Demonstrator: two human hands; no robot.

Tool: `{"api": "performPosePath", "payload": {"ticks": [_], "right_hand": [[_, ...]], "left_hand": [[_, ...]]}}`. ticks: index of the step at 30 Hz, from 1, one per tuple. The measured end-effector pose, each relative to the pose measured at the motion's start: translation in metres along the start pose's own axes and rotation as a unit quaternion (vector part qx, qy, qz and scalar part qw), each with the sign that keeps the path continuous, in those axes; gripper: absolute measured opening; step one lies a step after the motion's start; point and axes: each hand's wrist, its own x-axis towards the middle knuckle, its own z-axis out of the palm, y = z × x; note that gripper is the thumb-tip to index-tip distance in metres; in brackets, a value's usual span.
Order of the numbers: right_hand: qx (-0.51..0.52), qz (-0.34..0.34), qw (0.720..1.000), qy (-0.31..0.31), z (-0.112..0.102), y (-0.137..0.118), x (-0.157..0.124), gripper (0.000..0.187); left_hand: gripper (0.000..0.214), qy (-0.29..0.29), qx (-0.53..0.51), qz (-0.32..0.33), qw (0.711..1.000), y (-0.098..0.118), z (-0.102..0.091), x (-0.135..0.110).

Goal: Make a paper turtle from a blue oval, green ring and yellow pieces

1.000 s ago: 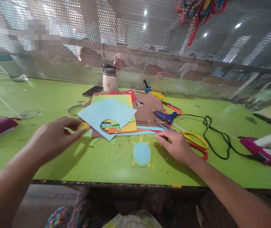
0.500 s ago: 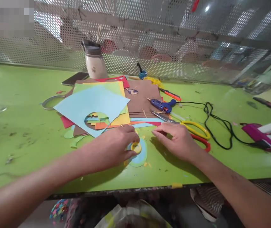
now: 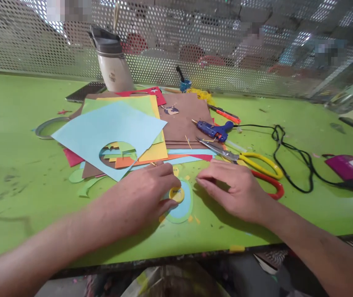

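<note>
My left hand pinches a small yellow disc with dark marks between thumb and fingers. Beneath the disc lies an oval paper cutout, a light blue oval on a larger green one. Small yellow paper scraps lie around its edge. To the right of the cutout, my right hand rests low over the table, apart from the disc. Its thumb and fingers are closed together, and anything between the tips is too small to make out. Scissors with yellow and red handles lie just behind this hand.
Stacked coloured paper, topped by a blue sheet with a round hole, lies behind my left hand. A blue glue gun with a black cord is further right. A white jug stands before the perforated metal screen. A tape ring lies left.
The camera view has shifted slightly, moving things on the table a little in the picture. My left hand still holds the yellow disc over the cutout, and my right hand keeps nearly the same pose.
</note>
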Motion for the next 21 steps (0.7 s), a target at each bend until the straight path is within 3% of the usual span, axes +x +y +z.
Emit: {"api": "performPosePath", "payload": {"ticks": [8,21], "right_hand": [[0.014,-0.058,0.991,-0.122,0.0033,-0.0065,-0.0044,0.023],[-0.019,-0.058,0.986,-0.157,0.0040,-0.0082,-0.0039,0.025]], "left_hand": [[0.016,0.013,-0.026,0.001,1.000,-0.0057,0.0081,-0.0008],[0.015,0.024,-0.018,0.013,0.999,-0.0046,0.0089,-0.0010]]}}
